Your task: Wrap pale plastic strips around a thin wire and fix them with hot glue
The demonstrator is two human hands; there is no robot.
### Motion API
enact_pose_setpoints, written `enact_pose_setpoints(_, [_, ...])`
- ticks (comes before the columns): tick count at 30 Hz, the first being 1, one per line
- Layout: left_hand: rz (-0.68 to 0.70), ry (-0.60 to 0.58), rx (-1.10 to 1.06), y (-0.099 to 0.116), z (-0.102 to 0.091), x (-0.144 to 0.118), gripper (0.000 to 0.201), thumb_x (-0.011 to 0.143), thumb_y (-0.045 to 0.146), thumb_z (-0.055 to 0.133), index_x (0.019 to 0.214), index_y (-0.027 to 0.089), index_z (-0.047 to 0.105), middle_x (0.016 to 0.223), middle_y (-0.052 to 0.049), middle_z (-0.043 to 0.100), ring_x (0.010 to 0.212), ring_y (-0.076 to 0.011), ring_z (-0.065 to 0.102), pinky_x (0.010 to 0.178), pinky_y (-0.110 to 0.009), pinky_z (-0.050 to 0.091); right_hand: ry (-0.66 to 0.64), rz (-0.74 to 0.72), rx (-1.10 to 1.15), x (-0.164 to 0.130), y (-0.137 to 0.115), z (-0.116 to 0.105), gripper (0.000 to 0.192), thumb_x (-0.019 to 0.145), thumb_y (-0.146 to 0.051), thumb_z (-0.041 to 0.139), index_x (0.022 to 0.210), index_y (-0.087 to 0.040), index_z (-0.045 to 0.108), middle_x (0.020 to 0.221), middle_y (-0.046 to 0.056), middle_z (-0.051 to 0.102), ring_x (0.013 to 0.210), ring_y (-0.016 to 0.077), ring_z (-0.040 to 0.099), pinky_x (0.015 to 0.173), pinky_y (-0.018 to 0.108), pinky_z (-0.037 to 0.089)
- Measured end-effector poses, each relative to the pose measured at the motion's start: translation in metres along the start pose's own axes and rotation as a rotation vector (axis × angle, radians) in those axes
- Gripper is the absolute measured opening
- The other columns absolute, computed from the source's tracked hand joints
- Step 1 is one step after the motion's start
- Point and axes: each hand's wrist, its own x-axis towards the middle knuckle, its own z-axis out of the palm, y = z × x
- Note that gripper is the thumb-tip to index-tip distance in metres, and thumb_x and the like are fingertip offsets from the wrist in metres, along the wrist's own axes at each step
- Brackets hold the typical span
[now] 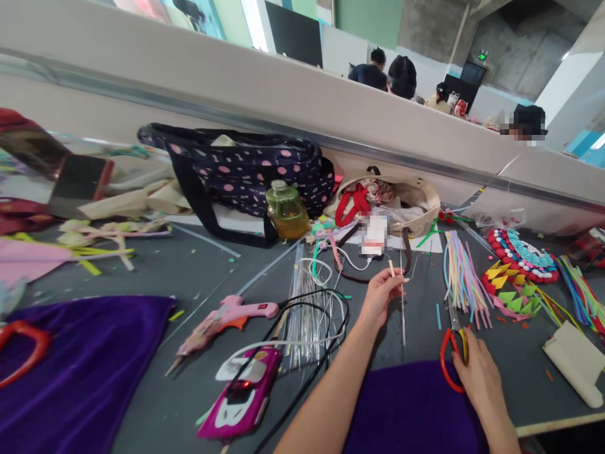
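Note:
My left hand [380,296] pinches a thin wire [403,321] that hangs upright between thumb and fingertips. A small pale stub shows above the fingers; I cannot make out what it is. To the right, my right hand [479,372] has its fingers at the yellow loop of a pair of scissors [452,362] with red and yellow handles. The blades point away from me, towards a bundle of pastel strips [460,271]. Purple cloth [411,410] lies below both hands. Left of my left hand is a spread of clear and silvery strips [307,315].
A pink glue gun [231,312] and a magenta power strip [246,397] with looping cables lie left. Behind stand a dotted bag [236,167], a bottle [286,211] and a cream pouch [420,189] by a low partition. Another orange-handled tool [28,347] rests on purple cloth. People sit beyond.

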Motion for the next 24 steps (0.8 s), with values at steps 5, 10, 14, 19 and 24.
enact_pose_setpoints(5, [-0.003,0.01,-0.022,0.003,-0.003,0.002,0.035,0.058,0.028,0.081,0.086,0.013,0.067,0.066,-0.001,0.065,0.048,-0.0068,0.053,0.051,-0.021,0.05,0.028,0.109,0.237,0.0,0.002,-0.004,0.053,0.082,-0.038,0.049,0.131,-0.016,0.048,0.097,0.009,0.064,0.085,0.0241,0.064,0.073,0.033,0.05])
enact_pose_setpoints(10, [-0.011,0.026,-0.026,0.004,-0.005,0.003,0.036,0.057,0.027,0.081,0.086,0.013,0.066,0.067,-0.002,0.066,0.048,-0.007,0.053,0.051,-0.021,0.05,0.0,0.171,0.533,-0.013,0.008,-0.015,0.059,0.076,-0.048,0.059,0.127,-0.017,0.054,0.087,0.005,0.066,0.071,0.0185,0.062,0.067,0.029,0.051])
enact_pose_setpoints(14, [-0.018,0.017,-0.029,0.003,-0.004,0.003,0.035,0.057,0.027,0.081,0.086,0.013,0.066,0.067,-0.001,0.065,0.049,-0.0074,0.053,0.05,-0.02,0.05,-0.047,0.2,0.708,-0.015,-0.004,-0.026,0.059,0.076,-0.049,0.061,0.124,-0.015,0.057,0.084,0.005,0.065,0.068,0.0167,0.061,0.066,0.026,0.051])
enact_pose_setpoints(19, [-0.026,0.02,-0.043,0.004,-0.004,0.002,0.034,0.057,0.026,0.08,0.086,0.013,0.067,0.067,-0.001,0.065,0.049,-0.007,0.053,0.05,-0.02,0.05,-0.003,0.14,0.682,0.004,-0.037,-0.031,0.053,0.077,-0.045,0.06,0.122,-0.017,0.058,0.089,0.006,0.066,0.072,0.0181,0.062,0.067,0.027,0.051])
enact_pose_setpoints(24, [-0.031,0.034,-0.06,0.005,-0.005,0.002,0.035,0.057,0.026,0.081,0.087,0.012,0.067,0.066,-0.001,0.065,0.049,-0.0068,0.053,0.05,-0.02,0.051,0.081,0.089,0.472,0.025,-0.059,-0.02,0.051,0.081,-0.041,0.053,0.125,-0.016,0.055,0.098,0.009,0.066,0.08,0.0208,0.063,0.071,0.031,0.051])
